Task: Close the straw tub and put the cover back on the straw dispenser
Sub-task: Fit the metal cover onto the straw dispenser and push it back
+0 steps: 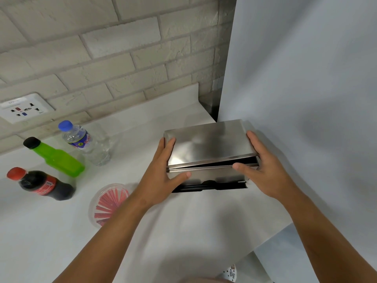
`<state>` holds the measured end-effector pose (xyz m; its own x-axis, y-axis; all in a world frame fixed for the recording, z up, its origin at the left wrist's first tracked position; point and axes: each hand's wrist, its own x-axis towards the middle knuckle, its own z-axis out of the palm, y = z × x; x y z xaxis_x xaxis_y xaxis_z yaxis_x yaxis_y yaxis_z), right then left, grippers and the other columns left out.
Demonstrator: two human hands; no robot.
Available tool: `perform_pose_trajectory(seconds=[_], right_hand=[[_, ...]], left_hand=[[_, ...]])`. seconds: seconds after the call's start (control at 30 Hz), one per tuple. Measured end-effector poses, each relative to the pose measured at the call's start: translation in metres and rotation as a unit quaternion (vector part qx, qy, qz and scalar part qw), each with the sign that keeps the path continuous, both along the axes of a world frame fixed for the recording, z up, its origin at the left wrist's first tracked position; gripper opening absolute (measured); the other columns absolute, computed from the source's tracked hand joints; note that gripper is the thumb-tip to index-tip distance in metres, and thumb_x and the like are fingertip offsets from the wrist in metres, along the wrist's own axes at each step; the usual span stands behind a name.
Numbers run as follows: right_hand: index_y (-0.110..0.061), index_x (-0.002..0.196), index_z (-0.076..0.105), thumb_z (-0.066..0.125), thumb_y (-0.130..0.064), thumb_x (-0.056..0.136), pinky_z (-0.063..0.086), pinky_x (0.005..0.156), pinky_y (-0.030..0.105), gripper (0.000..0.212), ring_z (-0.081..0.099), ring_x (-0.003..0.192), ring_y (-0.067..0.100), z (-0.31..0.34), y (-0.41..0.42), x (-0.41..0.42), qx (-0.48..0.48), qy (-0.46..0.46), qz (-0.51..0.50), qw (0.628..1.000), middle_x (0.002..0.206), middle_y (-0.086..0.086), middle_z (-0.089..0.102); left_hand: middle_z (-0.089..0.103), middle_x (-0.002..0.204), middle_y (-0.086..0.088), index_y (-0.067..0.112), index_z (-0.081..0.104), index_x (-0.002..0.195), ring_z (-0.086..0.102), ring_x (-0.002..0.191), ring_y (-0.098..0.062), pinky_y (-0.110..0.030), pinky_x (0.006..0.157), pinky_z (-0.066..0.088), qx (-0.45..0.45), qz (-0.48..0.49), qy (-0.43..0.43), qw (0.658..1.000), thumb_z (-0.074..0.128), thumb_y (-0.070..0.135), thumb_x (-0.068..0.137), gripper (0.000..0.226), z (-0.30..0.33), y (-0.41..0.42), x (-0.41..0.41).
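Note:
A steel straw dispenser [212,177] with a black base stands on the white counter by the right wall. Its flat steel cover [208,145] lies on top, tilted, with a dark gap open at the front right. My left hand [163,176] grips the cover's left end, thumb on the front edge. My right hand [263,170] grips its right end. The clear round straw tub [106,203] with red straws inside stands on the counter left of my left forearm, and a clear lid seems to sit on it.
A cola bottle [43,184], a green bottle [55,158] and a water bottle [85,141] stand at the left. A wall socket [24,109] sits on the brick wall. A pale panel [306,78] rises at the right. The counter edge [271,235] runs near my right forearm.

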<state>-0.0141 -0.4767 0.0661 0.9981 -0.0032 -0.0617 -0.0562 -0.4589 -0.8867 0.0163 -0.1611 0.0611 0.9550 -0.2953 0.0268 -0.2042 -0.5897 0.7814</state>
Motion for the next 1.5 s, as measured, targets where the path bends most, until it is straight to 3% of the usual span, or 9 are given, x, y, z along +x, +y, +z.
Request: perform_pose_trajectory(seconds=[0.17, 0.4, 0.67, 0.83, 1.0, 1.13, 1.3, 1.4, 1.5], right_hand=[[-0.045, 0.161, 0.022, 0.073, -0.054, 0.082, 0.030, 0.127, 0.043, 0.094, 0.033, 0.154, 0.003, -0.004, -0.001, -0.003, 0.010, -0.015, 0.002, 1.000, 0.167, -0.020, 0.034], [-0.043, 0.162, 0.022, 0.074, -0.035, 0.095, 0.028, 0.126, 0.031, 0.085, 0.033, 0.153, 0.001, -0.009, 0.000, -0.007, -0.018, -0.024, -0.005, 1.000, 0.167, -0.020, 0.035], [-0.036, 0.164, 0.024, 0.069, -0.028, 0.100, 0.028, 0.124, 0.029, 0.079, 0.033, 0.153, 0.006, -0.007, 0.004, -0.016, -0.041, -0.031, -0.013, 0.999, 0.169, -0.014, 0.034], [-0.037, 0.163, 0.026, 0.070, -0.026, 0.099, 0.030, 0.121, 0.026, 0.078, 0.035, 0.150, 0.001, -0.008, 0.002, -0.018, -0.046, -0.037, -0.012, 0.998, 0.166, -0.017, 0.037], [-0.033, 0.160, 0.034, 0.068, -0.023, 0.101, 0.035, 0.124, 0.039, 0.069, 0.042, 0.150, 0.011, -0.013, -0.005, -0.026, -0.064, -0.066, -0.012, 0.996, 0.166, -0.009, 0.040], [-0.028, 0.157, 0.041, 0.065, -0.021, 0.102, 0.036, 0.124, 0.040, 0.060, 0.041, 0.151, 0.012, -0.013, -0.008, -0.030, -0.084, -0.099, -0.013, 0.991, 0.166, -0.006, 0.041], [-0.031, 0.158, 0.041, 0.060, -0.026, 0.105, 0.026, 0.117, 0.010, 0.057, 0.036, 0.147, -0.001, -0.011, -0.009, -0.031, -0.136, -0.106, 0.009, 0.985, 0.167, -0.009, 0.038], [-0.027, 0.158, 0.042, 0.063, -0.022, 0.104, 0.040, 0.119, 0.029, 0.058, 0.050, 0.143, 0.011, -0.011, -0.008, -0.031, -0.093, -0.094, -0.032, 0.991, 0.157, -0.005, 0.053], [-0.026, 0.156, 0.045, 0.065, -0.021, 0.103, 0.048, 0.114, 0.037, 0.057, 0.059, 0.137, 0.018, -0.013, -0.008, -0.032, -0.074, -0.085, -0.055, 0.992, 0.150, -0.001, 0.062]], left_hand=[[0.001, 0.175, 0.005, 0.031, 0.015, 0.166, -0.013, 0.143, 0.026, 0.008, 0.106, 0.003, 0.024, -0.005, -0.005, 1.000, 0.078, 0.037, 0.092, 0.097, 0.001, 0.000, 0.001], [0.002, 0.175, 0.004, 0.034, 0.016, 0.166, -0.012, 0.139, 0.030, 0.007, 0.107, 0.003, 0.033, -0.006, -0.012, 0.999, 0.075, 0.031, 0.094, 0.093, -0.001, 0.003, 0.000], [0.004, 0.175, 0.004, 0.034, 0.017, 0.165, -0.012, 0.137, 0.032, 0.008, 0.107, 0.002, 0.041, 0.007, -0.017, 0.999, 0.075, 0.031, 0.095, 0.091, -0.002, 0.001, -0.003], [0.004, 0.175, 0.000, 0.027, 0.023, 0.165, -0.003, 0.155, 0.002, -0.004, 0.116, 0.005, 0.060, 0.010, -0.055, 0.997, 0.073, 0.032, 0.096, 0.086, 0.004, -0.003, -0.010], [0.028, 0.168, -0.018, 0.014, 0.047, 0.154, 0.018, 0.155, -0.046, -0.053, 0.123, 0.022, 0.177, -0.011, -0.163, 0.970, 0.073, 0.032, 0.096, 0.066, 0.015, -0.024, -0.017], [0.047, 0.156, -0.019, 0.011, 0.058, 0.143, 0.034, 0.147, -0.049, -0.063, 0.118, 0.026, 0.228, -0.060, -0.230, 0.944, 0.076, 0.028, 0.093, 0.056, 0.021, -0.051, -0.018], [0.050, 0.155, -0.019, 0.013, 0.058, 0.144, 0.040, 0.144, -0.047, -0.061, 0.117, 0.029, 0.241, -0.101, -0.258, 0.930, 0.076, 0.023, 0.093, 0.055, 0.024, -0.090, -0.014], [0.049, 0.156, -0.016, 0.017, 0.058, 0.144, 0.042, 0.142, -0.044, -0.057, 0.115, 0.032, 0.257, -0.114, -0.278, 0.919, 0.069, 0.023, 0.099, 0.047, 0.024, -0.100, -0.010], [0.050, 0.156, -0.015, 0.018, 0.059, 0.144, 0.042, 0.143, -0.043, -0.057, 0.116, 0.032, 0.259, -0.108, -0.283, 0.917, 0.067, 0.022, 0.100, 0.044, 0.023, -0.103, -0.010]])
